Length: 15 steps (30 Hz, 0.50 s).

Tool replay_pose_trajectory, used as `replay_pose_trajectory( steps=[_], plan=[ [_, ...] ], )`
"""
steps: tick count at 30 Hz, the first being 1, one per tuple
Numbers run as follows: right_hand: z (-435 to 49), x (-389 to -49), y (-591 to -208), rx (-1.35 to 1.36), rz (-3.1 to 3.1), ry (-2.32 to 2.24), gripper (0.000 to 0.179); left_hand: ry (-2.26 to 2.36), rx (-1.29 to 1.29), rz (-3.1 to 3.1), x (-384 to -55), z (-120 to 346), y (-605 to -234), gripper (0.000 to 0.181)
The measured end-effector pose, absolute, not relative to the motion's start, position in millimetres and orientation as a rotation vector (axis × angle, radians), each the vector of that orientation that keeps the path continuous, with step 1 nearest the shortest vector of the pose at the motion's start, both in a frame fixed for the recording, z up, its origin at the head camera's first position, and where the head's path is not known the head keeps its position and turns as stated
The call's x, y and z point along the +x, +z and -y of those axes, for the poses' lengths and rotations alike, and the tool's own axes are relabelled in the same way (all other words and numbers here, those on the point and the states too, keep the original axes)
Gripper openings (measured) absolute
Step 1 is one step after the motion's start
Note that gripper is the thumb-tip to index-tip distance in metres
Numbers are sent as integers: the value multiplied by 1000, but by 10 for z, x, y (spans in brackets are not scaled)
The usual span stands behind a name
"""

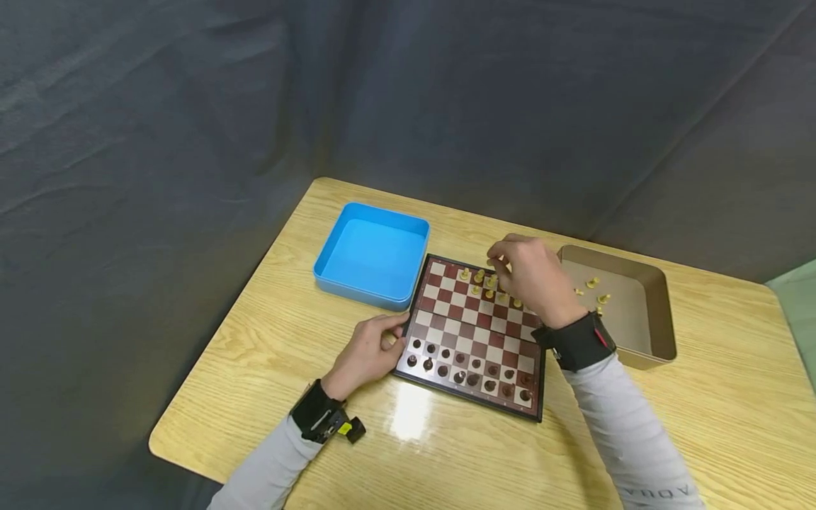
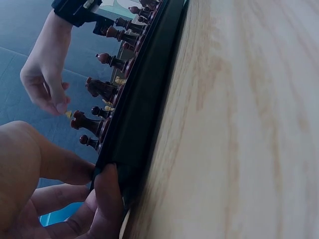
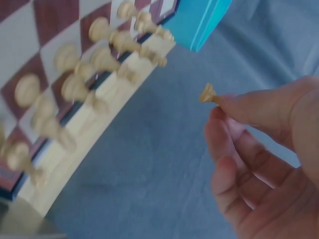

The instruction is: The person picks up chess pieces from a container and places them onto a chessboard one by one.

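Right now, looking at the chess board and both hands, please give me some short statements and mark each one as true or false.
1. The right hand pinches a light chess piece. True.
2. The blue tray holds dark pieces. False: nothing shows inside it.
3. The left hand grips the chess board at its edge. True.
4. The dark pieces stand on the board's far rows. False: they stand on the near rows.
5. The brown tray holds some light pieces. True.

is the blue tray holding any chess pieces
No, in the head view the blue tray shows only its bare blue floor, while the loose light pieces lie in the tan tray.
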State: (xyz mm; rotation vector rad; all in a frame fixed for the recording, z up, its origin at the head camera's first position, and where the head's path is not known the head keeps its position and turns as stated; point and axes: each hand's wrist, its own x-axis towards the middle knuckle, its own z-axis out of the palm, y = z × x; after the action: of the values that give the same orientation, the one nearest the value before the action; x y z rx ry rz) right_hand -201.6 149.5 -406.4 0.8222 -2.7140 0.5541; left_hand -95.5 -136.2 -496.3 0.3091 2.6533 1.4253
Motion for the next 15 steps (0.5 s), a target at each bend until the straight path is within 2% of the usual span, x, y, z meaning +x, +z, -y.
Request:
replay_pose_trajectory(
  steps=[15],
  plan=[
    [-1273,-1982,-4250,872,2767,576,12,1372,311,-2682,-907,1346,-4917,50]
  ],
)
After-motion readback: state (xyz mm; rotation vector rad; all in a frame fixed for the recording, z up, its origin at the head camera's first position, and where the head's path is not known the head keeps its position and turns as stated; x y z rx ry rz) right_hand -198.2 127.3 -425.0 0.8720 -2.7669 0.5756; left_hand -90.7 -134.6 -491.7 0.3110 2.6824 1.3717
